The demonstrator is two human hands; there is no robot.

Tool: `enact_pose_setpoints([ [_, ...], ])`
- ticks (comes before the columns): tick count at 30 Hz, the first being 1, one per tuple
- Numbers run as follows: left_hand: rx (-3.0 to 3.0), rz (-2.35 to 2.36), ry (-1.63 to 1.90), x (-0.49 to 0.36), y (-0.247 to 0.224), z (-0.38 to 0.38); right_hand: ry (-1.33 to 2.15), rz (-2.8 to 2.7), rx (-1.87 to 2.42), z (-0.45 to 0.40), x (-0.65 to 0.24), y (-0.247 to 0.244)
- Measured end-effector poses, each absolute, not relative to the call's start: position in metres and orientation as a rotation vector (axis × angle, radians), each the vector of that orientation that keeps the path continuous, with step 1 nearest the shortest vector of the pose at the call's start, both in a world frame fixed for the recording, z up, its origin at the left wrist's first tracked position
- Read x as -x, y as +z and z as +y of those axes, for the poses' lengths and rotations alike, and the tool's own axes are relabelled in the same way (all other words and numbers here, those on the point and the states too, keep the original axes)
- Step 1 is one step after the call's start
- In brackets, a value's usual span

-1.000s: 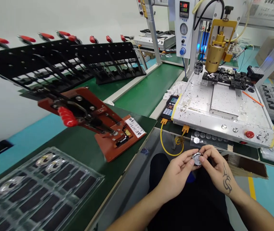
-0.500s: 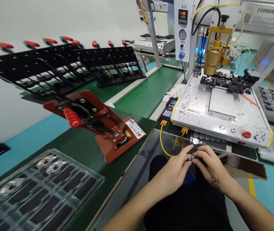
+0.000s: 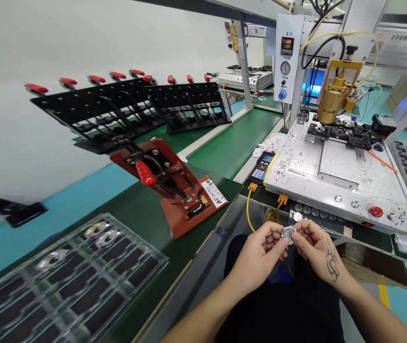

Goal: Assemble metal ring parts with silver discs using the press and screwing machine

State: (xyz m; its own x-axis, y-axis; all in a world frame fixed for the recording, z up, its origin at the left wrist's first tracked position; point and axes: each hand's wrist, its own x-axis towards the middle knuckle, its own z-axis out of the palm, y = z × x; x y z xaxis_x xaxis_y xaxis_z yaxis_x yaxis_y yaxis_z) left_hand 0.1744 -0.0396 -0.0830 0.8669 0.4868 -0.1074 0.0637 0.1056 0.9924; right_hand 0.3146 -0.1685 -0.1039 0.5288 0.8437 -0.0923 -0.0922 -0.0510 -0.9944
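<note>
A small round silvery metal part [image 3: 288,233] is pinched between both hands above my lap, its face tilted up. My left hand [image 3: 265,250] grips its left side between thumb and fingers. On its right edge, my right hand [image 3: 315,250] is closed with the thumb on top. Just beyond the hands, a strip of round white pieces [image 3: 306,211] lies along the bench edge. To the left stands a brown clamp fixture [image 3: 178,226] with a red handle. A clear compartment tray [image 3: 149,252] holds a few similar shiny metal parts [image 3: 106,238].
A white press machine [image 3: 296,174] with a gold head [image 3: 332,102] and red button [image 3: 376,211] stands ahead to the right. A keypad controller [image 3: 261,169] lies beside it, with a yellow cable [image 3: 249,209]. Black racks with red handles [image 3: 196,107] line the back left.
The metal part has turned so its round face shows, and my fingers have shifted around it. The camera view has swung left and up; both hands still hold the part.
</note>
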Motion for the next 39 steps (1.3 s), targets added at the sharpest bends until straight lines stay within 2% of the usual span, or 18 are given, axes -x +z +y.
enact_pose_setpoints([
  [3,-1.446,0.456,0.313,-0.173,-0.082,-0.036,0.762,-0.912,1.458,-0.171,-0.321,-0.1],
  [8,-1.516,0.484,0.344,-0.172,-0.086,-0.035,0.456,-1.631,1.507,-0.168,-0.34,-0.086],
  [12,-1.767,0.439,0.369,-0.157,-0.061,-0.022,0.204,-1.873,1.467,-0.156,-0.348,-0.076],
  [14,-2.015,0.439,0.551,-0.145,-0.034,-0.002,0.101,-1.869,1.434,-0.147,-0.351,-0.073],
  [18,-2.454,0.371,1.393,-0.121,0.017,0.062,0.062,-1.761,1.413,-0.129,-0.358,-0.069],
  [20,-2.598,0.24,1.589,-0.112,0.028,0.097,0.091,-1.732,1.396,-0.123,-0.359,-0.067],
  [24,-2.933,0.101,1.466,-0.108,0.026,0.134,0.162,-1.644,1.377,-0.114,-0.357,-0.067],
  [26,-2.904,0.104,1.464,-0.11,0.031,0.136,0.187,-1.619,1.373,-0.106,-0.356,-0.068],
  [30,-2.433,0.377,1.516,-0.119,0.073,0.143,0.274,-1.601,1.357,-0.075,-0.348,-0.065],
  [34,-1.956,0.439,1.408,-0.112,0.109,0.188,0.389,-1.666,1.346,-0.038,-0.333,-0.062],
  [36,-1.929,0.586,1.419,-0.094,0.102,0.21,0.444,-1.7,1.329,-0.027,-0.327,-0.067],
  [39,-2.031,1.137,1.388,-0.053,0.062,0.218,0.507,-1.719,1.305,-0.018,-0.324,-0.081],
])
